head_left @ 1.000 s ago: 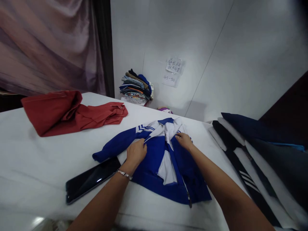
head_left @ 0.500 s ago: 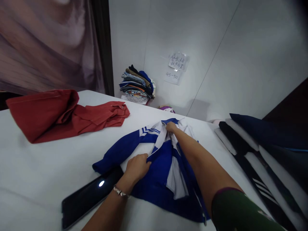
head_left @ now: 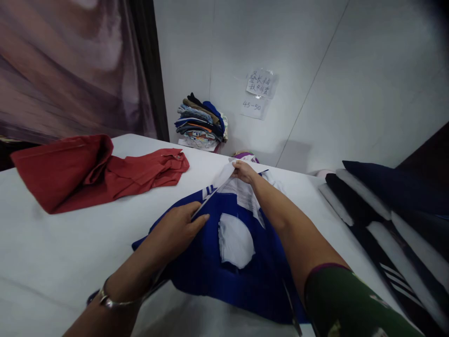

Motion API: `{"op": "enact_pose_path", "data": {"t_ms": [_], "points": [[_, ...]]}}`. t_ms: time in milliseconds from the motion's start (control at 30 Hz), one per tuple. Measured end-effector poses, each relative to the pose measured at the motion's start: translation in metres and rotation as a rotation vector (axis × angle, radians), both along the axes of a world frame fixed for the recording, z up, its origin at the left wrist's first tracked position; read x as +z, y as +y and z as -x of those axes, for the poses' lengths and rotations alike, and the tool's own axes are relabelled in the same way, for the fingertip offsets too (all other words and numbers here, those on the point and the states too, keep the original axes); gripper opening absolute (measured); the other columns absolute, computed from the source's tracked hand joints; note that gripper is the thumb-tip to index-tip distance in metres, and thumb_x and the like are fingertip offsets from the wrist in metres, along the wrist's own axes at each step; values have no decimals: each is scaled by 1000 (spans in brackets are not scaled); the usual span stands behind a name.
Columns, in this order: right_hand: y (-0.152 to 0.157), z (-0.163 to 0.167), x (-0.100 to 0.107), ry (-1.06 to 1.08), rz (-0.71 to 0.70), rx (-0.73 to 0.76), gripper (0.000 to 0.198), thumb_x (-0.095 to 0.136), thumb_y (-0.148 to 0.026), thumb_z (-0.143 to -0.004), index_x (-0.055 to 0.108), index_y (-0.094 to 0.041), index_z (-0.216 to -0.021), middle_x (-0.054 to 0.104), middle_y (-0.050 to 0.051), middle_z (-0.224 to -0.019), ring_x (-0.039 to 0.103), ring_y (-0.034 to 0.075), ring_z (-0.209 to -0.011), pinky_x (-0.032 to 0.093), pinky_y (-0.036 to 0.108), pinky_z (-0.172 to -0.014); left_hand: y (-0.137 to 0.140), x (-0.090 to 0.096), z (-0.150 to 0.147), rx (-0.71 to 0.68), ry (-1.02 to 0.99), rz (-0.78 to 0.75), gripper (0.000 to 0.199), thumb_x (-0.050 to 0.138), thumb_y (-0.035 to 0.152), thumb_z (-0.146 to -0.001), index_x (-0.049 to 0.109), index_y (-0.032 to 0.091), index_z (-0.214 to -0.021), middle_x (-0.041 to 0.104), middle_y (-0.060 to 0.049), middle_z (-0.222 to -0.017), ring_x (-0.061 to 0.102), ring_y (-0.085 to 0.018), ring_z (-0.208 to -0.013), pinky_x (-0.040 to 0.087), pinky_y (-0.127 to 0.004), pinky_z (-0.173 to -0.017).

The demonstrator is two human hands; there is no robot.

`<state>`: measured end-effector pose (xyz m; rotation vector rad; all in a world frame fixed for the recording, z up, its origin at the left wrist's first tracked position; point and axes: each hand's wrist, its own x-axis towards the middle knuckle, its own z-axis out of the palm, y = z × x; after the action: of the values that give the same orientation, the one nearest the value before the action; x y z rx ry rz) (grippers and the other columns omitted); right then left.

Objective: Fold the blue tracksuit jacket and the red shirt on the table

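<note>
A blue and white jacket (head_left: 259, 292) lies opened up on the white table (head_left: 52, 262) in front of me. My left hand (head_left: 177, 231) is closed on the jacket's front edge, left of its middle. Farther up, my right hand (head_left: 243, 171) pinches the same edge near the collar. Between the hands the edge is pulled into a straight, raised line. A white pocket lining (head_left: 236, 241) shows on the blue inside. Beneath my left forearm, the black phone-like device (head_left: 91, 296) is almost wholly hidden.
Left of the jacket lies a red garment (head_left: 66, 175), partly folded over. Dark and grey garments (head_left: 386, 234) are laid along the right side. Beyond the far edge stands a stack of folded clothes (head_left: 199, 124). Handwritten paper notes (head_left: 259, 86) hang on the wall.
My left hand has moved up and left, lifting the jacket's front panel open so its inside and pocket lining show. My right hand has shifted slightly left and away. The device is now mostly covered.
</note>
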<state>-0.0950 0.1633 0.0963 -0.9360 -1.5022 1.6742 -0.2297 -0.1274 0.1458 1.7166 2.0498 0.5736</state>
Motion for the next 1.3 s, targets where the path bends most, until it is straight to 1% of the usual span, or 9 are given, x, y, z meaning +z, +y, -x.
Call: {"op": "enact_pose_path", "data": {"t_ms": [167, 300, 400, 600, 700, 867, 1000, 1100, 1300], "points": [[4, -62, 13, -52, -53, -165, 7, 50, -23, -91, 49, -21, -85, 60, -2, -72, 59, 12, -66, 54, 26, -71, 13, -3, -78, -315, -315, -14, 19, 49, 37, -82, 60, 22, -80, 64, 0, -80, 57, -17, -76, 43, -27, -68], [-10, -125, -3, -264, -35, -318, 12, 50, -23, -89, 56, -16, -98, 67, 6, -81, 62, 18, -72, 54, 31, -71, 24, -39, -148, -507, -457, 96, 34, 50, 38, -83, 65, 16, -105, 66, -3, -73, 58, -16, -60, 42, -28, -55], [-28, -157, -24, -450, -31, -394, 31, 54, -22, -85, 56, -11, -114, 69, 14, -97, 65, 22, -82, 54, 34, -73, 28, -65, -166, -514, -486, 168, 45, 50, 44, -85, 63, 15, -117, 70, -5, -73, 61, -17, -55, 43, -28, -51], [-58, -168, -35, -633, -208, -430, 57, 56, -17, -80, 47, -10, -136, 48, 18, -142, 51, 26, -126, 43, 40, -101, 56, -72, -77, -117, -173, -55, 36, 49, 34, -87, 64, 17, -115, 70, -10, -105, 64, -24, -97, 48, -33, -81], [-93, -161, -32, -630, -340, -363, 51, 59, -13, -78, 57, -14, -128, 47, 11, -144, 39, 22, -136, 29, 37, -114, 72, -72, -13, 121, 355, -97, 35, 49, 33, -87, 61, 19, -117, 63, -12, -121, 58, -28, -111, 47, -36, -87], [-211, -155, -37, -576, -663, 159, 34, 59, -26, -85, 66, -19, -118, 63, 9, -124, 55, 23, -118, 38, 41, -108, 88, -87, 42, 104, 582, 93, 55, 51, 50, -83, 56, 15, -125, 57, -18, -130, 52, -34, -118, 48, -42, -88], [-292, -158, -41, -742, -741, 458, 59, 66, -50, -82, 57, -19, -132, 57, 13, -125, 53, 28, -115, 42, 43, -102, 104, -97, 46, 54, 596, 146, 48, 49, 42, -83, 60, 15, -121, 63, -18, -122, 60, -31, -109, 48, -38, -82], [-313, -157, -46, -937, -783, 502, 74, 69, -54, -78, 48, -19, -141, 51, 16, -130, 50, 34, -115, 43, 49, -99, 119, -90, 46, -15, 631, 102, 33, 49, 22, -82, 65, 15, -109, 70, -15, -109, 65, -27, -99, 45, -35, -81], [-315, -147, -45, -1027, -847, 484, 46, 53, -26, -92, 50, -20, -137, 57, 11, -112, 56, 24, -99, 49, 37, -84, 153, -39, 76, 56, 739, -120, 35, 33, 8, -90, 61, 2, -111, 63, -24, -112, 55, -32, -109, 34, -45, -93]]}}
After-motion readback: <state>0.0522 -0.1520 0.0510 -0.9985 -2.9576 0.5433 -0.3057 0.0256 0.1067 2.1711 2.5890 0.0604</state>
